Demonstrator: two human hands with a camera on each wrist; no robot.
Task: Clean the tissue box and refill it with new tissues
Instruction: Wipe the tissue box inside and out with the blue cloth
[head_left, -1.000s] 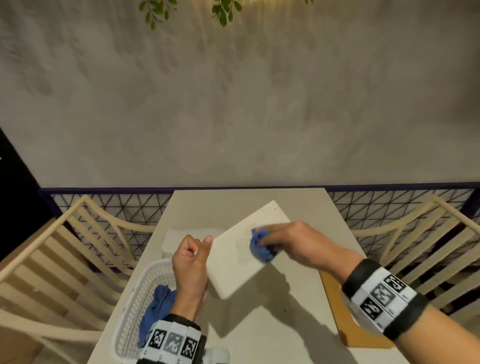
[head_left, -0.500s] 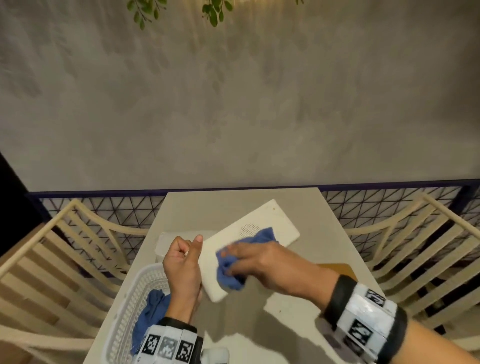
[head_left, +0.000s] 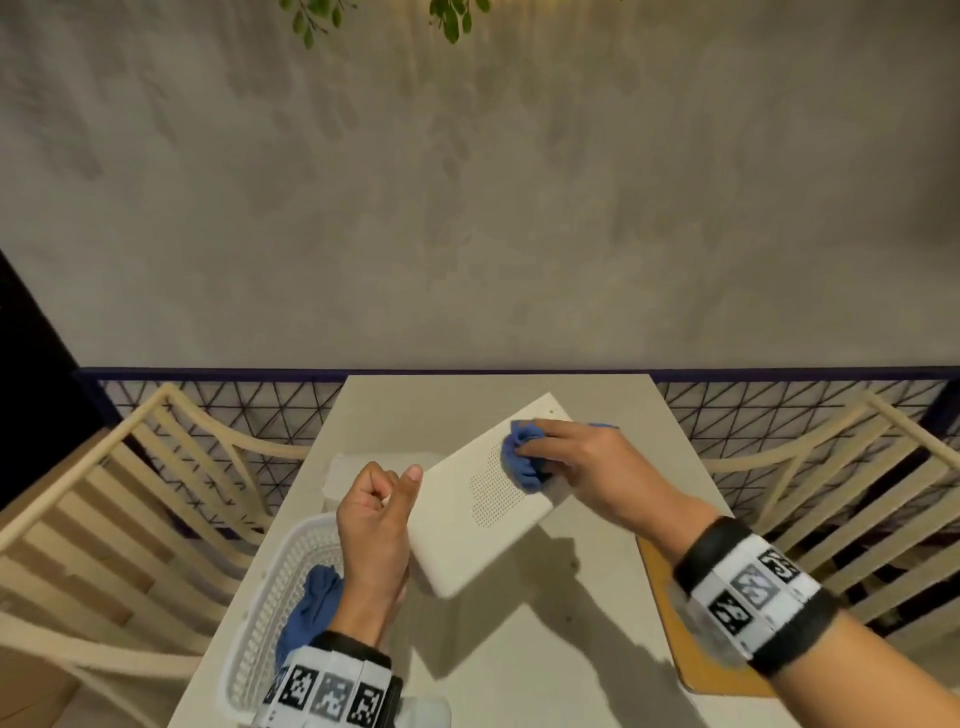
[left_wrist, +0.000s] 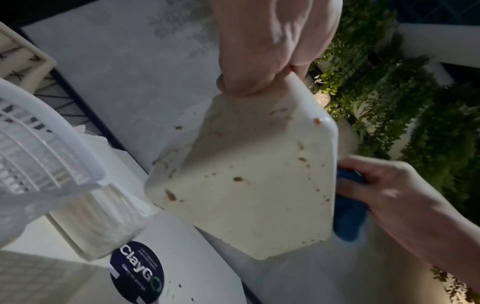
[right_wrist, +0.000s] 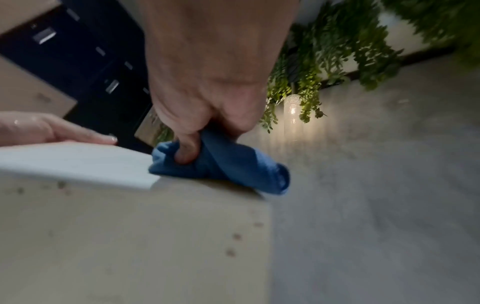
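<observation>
A white tissue box (head_left: 470, 509) is held tilted over the table, its dotted face up. My left hand (head_left: 382, 499) grips its left edge, thumb on top. In the left wrist view the box's (left_wrist: 249, 174) side facing that camera carries brown spots, and the left hand (left_wrist: 262, 67) pinches its upper corner. My right hand (head_left: 561, 457) holds a crumpled blue cloth (head_left: 522, 457) pressed on the far right part of the box. In the right wrist view my fingers (right_wrist: 188, 152) curl round the cloth (right_wrist: 223, 166) on the spotted box (right_wrist: 130, 226).
A white plastic basket (head_left: 280, 582) with another blue cloth (head_left: 309, 605) sits at the table's left. A wrapped pack of white tissues (head_left: 358, 470) lies behind my left hand. A wooden board (head_left: 670, 623) lies at the right edge. Slatted chairs (head_left: 119, 519) flank the table.
My right hand has swept the blue cloth from the box's near left part up to its far right end. The left hand keeps its hold on the box.
</observation>
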